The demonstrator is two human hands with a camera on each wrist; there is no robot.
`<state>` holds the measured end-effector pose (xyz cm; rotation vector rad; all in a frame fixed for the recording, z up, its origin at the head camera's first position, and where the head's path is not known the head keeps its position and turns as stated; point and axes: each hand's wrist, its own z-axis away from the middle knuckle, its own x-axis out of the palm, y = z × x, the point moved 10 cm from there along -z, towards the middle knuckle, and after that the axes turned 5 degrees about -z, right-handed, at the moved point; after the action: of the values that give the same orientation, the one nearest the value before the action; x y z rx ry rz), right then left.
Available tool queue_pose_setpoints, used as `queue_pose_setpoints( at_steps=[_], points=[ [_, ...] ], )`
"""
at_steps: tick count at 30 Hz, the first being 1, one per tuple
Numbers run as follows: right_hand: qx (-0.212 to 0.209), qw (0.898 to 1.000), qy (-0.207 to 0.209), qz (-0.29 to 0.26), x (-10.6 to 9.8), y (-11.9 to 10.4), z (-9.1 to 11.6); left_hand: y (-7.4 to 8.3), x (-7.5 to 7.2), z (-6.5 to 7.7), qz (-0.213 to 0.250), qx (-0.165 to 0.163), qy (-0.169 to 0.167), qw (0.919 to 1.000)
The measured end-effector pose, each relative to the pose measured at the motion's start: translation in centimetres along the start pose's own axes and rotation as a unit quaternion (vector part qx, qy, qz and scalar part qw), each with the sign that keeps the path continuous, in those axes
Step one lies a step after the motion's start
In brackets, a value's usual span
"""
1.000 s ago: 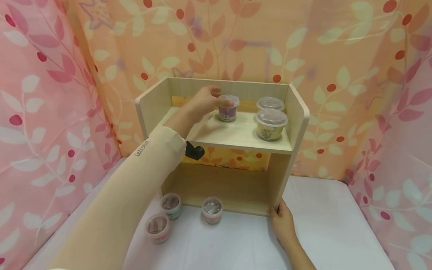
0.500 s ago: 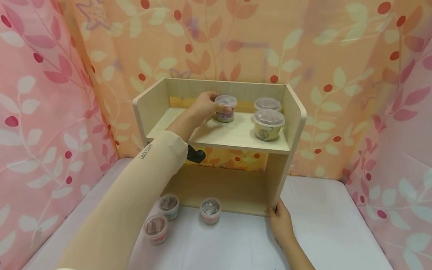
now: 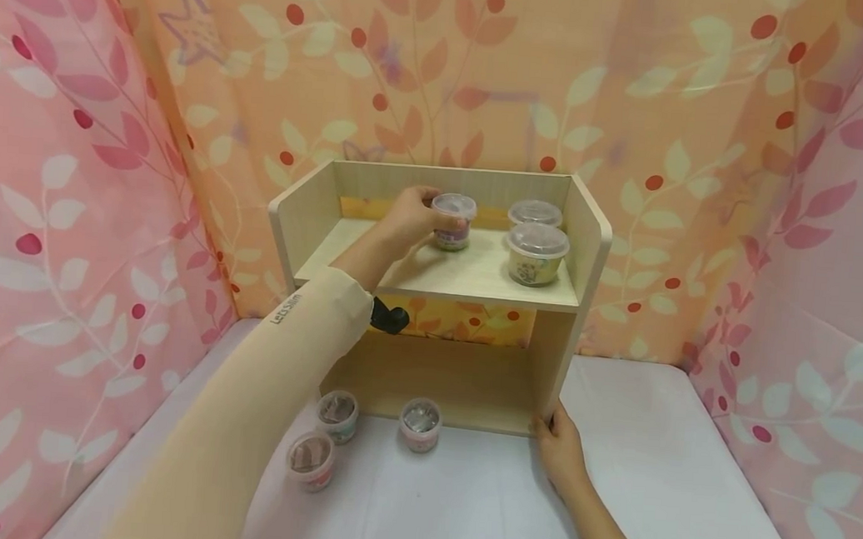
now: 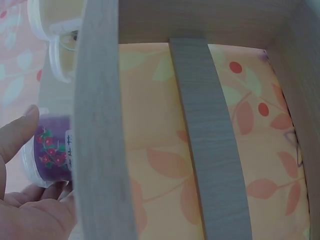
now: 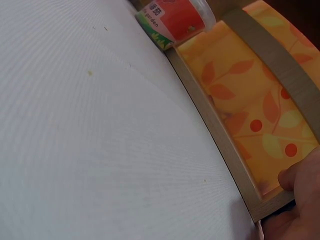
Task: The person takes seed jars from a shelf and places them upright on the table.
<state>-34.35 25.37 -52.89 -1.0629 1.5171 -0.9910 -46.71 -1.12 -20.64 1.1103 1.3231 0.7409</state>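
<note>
On the upper shelf of a pale wooden shelf unit [image 3: 446,280], toward the back middle, stands a small purple tub [image 3: 452,236] with a clear lid. My left hand [image 3: 412,218] holds it from the left, thumb across the near side and fingers behind. In the left wrist view, the tub [image 4: 52,149] shows a red flower print between thumb and fingers; the shelf board hides its base. My right hand [image 3: 563,450] grips the lower front corner of the unit's right side panel; the right wrist view shows its thumb [image 5: 290,179] inside the panel.
Two wider lidded tubs, a yellow one [image 3: 535,264] and one behind it [image 3: 536,212], stand at the upper shelf's right end. Before the unit, on the white tabletop [image 3: 475,506], are a pink tub [image 3: 420,426], a green-blue tub [image 3: 338,417] and a red tub [image 3: 311,461].
My left thumb has come down from the purple tub's lid onto its side. The tub stays in about the same spot, and my right hand keeps its grip on the panel.
</note>
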Motion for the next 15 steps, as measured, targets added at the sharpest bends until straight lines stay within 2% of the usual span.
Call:
queue_pose_setpoints(
  at_steps=[8,15],
  points=[
    [-0.005,1.0,0.002,0.008,0.0,0.0,0.0,0.8,-1.0,1.4,0.042,0.033,-0.001,0.9986],
    [-0.008,1.0,-0.003,0.002,0.0,0.1,-0.1,1.3,-2.3,3.2,0.012,0.046,0.014,0.9988]
  ],
)
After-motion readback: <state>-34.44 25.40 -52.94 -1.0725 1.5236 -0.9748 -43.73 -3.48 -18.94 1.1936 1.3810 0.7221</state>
